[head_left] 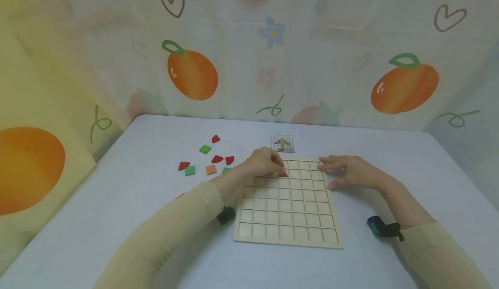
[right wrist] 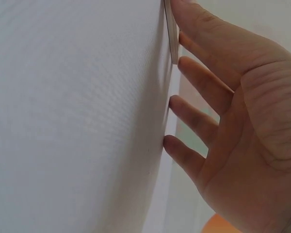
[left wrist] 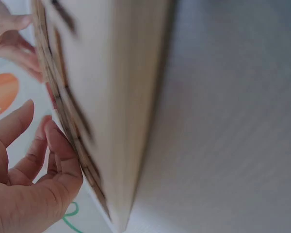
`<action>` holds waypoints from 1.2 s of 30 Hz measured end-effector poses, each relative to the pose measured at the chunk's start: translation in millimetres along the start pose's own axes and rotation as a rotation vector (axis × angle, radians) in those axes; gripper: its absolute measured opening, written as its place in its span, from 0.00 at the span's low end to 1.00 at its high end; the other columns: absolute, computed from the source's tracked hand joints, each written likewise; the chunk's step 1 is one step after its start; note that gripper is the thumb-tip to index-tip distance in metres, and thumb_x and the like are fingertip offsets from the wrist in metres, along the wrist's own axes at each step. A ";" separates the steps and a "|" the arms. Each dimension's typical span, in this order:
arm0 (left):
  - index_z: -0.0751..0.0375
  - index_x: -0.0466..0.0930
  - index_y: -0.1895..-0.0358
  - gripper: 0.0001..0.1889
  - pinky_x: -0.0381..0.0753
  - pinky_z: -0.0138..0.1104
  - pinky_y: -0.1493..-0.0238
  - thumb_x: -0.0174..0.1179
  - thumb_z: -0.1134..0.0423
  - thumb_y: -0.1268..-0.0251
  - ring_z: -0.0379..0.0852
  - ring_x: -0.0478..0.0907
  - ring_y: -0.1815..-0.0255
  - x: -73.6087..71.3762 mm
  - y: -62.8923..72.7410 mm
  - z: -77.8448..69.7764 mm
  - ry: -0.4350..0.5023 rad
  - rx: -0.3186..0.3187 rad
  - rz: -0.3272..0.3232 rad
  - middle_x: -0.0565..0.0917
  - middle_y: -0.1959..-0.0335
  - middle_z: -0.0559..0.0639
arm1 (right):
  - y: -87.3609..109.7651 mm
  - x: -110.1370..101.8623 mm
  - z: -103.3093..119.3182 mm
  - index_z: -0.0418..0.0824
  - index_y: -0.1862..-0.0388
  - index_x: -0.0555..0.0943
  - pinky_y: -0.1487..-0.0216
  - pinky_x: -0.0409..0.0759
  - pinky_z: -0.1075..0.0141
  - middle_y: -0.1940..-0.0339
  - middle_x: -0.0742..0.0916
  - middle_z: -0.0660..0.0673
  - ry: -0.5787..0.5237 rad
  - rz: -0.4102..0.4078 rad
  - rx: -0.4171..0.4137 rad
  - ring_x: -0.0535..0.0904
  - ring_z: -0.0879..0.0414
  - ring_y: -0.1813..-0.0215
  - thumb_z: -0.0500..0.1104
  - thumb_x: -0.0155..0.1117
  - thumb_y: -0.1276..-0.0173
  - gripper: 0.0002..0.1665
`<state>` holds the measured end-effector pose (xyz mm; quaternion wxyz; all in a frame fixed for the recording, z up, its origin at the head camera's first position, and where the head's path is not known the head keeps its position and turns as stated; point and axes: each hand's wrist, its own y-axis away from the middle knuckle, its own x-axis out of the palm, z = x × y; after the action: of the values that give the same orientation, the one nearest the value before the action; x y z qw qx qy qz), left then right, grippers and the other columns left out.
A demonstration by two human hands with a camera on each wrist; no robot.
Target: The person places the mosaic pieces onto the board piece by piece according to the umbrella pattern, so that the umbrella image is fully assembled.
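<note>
Red piece (head_left: 283,175): on board (head_left: 286,205), just right of left hand (head_left: 265,161) (the nearer)
Left fingers: bent, thumb apart, gripping nothing
Right hand (head_left: 354,173): fingers spread, board's edge

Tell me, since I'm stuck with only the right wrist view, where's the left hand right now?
Observer: The head view puts the left hand over the far half of the gridded board, fingertips at a red piece; I can't tell whether it's pinched.
Operator: Anything beyond the board's far edge?
Observer: Yes, a small card with a coloured pattern on a grid lies on the table just past it.
Operator: And are there any loose pieces about?
Observer: Several loose pieces, red, green and orange, lie on the table to the left of the board.
</note>
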<state>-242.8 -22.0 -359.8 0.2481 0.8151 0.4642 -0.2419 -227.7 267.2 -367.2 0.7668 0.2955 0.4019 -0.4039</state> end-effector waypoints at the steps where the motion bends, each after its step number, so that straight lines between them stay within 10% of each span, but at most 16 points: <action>1: 0.54 0.82 0.68 0.04 0.72 0.32 0.64 0.64 0.59 0.45 0.42 0.72 0.63 -2.5 1.3 -0.6 0.009 -0.002 0.001 0.81 0.67 0.44 | -0.1 0.1 0.1 0.53 0.43 0.77 0.36 0.54 0.39 0.33 0.71 0.50 0.003 0.000 0.002 0.57 0.42 0.29 0.64 0.72 0.59 0.41; 15: 0.54 0.80 0.58 0.10 0.74 0.45 0.49 0.61 0.57 0.42 0.53 0.78 0.54 -59.7 41.5 0.8 0.184 0.001 -0.066 0.81 0.61 0.49 | -2.1 -1.6 1.6 0.52 0.43 0.77 0.36 0.54 0.40 0.33 0.71 0.50 0.032 -0.003 0.003 0.57 0.42 0.29 0.64 0.72 0.60 0.42; 36: 0.62 0.73 0.45 0.19 0.70 0.45 0.42 0.55 0.56 0.35 0.57 0.73 0.47 -134.2 82.1 87.6 0.207 -0.229 -0.289 0.75 0.47 0.58 | 0.7 -0.5 4.1 0.51 0.43 0.77 0.36 0.55 0.39 0.34 0.72 0.49 0.030 -0.010 0.001 0.58 0.42 0.30 0.64 0.72 0.59 0.42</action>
<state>-245.8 -199.2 -327.6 0.2529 0.7271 0.6236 -0.1356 -225.7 264.6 -364.6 0.7586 0.2999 0.4145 -0.4035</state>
